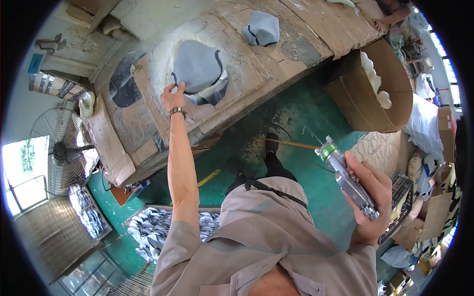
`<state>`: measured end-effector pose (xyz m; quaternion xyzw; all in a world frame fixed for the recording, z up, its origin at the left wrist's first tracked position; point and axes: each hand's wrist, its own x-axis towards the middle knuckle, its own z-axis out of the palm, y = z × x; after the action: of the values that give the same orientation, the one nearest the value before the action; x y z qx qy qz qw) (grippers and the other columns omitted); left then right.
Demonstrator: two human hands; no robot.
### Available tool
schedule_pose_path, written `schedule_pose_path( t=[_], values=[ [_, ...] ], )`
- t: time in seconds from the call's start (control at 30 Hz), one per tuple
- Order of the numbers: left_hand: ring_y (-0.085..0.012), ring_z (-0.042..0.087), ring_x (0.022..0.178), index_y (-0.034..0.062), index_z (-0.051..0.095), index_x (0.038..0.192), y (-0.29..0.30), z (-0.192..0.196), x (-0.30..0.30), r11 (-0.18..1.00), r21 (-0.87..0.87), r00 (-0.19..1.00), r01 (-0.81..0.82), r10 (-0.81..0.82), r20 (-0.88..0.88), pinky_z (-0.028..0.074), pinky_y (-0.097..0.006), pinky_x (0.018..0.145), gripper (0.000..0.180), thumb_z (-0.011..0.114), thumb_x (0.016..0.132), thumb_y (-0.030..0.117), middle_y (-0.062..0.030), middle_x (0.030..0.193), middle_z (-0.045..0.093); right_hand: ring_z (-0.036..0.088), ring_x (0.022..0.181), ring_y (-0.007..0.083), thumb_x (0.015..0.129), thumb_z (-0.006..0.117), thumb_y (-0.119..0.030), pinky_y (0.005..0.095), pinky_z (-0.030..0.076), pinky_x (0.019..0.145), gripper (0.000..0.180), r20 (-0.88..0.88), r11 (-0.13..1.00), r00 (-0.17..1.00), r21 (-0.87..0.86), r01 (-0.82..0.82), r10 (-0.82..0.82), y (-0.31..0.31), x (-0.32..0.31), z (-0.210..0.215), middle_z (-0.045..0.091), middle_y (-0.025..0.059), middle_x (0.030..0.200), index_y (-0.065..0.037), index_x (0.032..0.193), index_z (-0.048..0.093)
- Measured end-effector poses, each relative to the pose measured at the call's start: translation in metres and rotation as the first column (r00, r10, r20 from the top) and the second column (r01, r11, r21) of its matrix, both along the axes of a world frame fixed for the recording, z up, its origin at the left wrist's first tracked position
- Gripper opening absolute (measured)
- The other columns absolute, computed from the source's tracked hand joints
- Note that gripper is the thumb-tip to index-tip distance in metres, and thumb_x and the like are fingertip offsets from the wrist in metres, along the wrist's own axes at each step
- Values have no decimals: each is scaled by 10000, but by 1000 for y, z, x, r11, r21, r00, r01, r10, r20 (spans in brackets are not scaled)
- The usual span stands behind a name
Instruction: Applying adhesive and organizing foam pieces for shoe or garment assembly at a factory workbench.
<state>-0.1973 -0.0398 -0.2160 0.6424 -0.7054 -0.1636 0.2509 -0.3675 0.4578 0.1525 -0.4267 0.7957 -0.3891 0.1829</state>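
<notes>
On the workbench a grey fabric piece [196, 63] with black edging lies over a pale, residue-coated patch, its near side raised over a shiny, crumpled dark-and-silver part. My left hand [173, 99], wearing a wristwatch, is closed at the piece's near left corner, thumb and fingers pinching the edge. Held out over the floor to the right, my right hand [371, 190] grips a metal spray gun [348, 178] with a green ring; its nozzle points up and left toward the bench. A second grey fabric piece [261, 28] sits farther back on the bench.
The wooden workbench [296, 64] has cardboard sheets on top. A large cardboard box [345, 101] holding white foam shapes stands right of it. At left is a big fan [59, 148]; below, a rack of grey pieces [148, 234]. Another person's hand [381, 25] rests at the far right.
</notes>
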Motion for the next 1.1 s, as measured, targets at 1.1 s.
schedule_pose_path(
  t=[1.1],
  values=[
    [-241,573,1213,45,616,1330,122,-24,117,811,585,305,-9,560,-771,475,-445,987,553,531,1031,502,-96,1301,640,619,634,227,732,769,-102,318,488,593,612,-163,900,886,31,-436,435,-112,-90,18,609,95,751,29,1316,641]
  ],
)
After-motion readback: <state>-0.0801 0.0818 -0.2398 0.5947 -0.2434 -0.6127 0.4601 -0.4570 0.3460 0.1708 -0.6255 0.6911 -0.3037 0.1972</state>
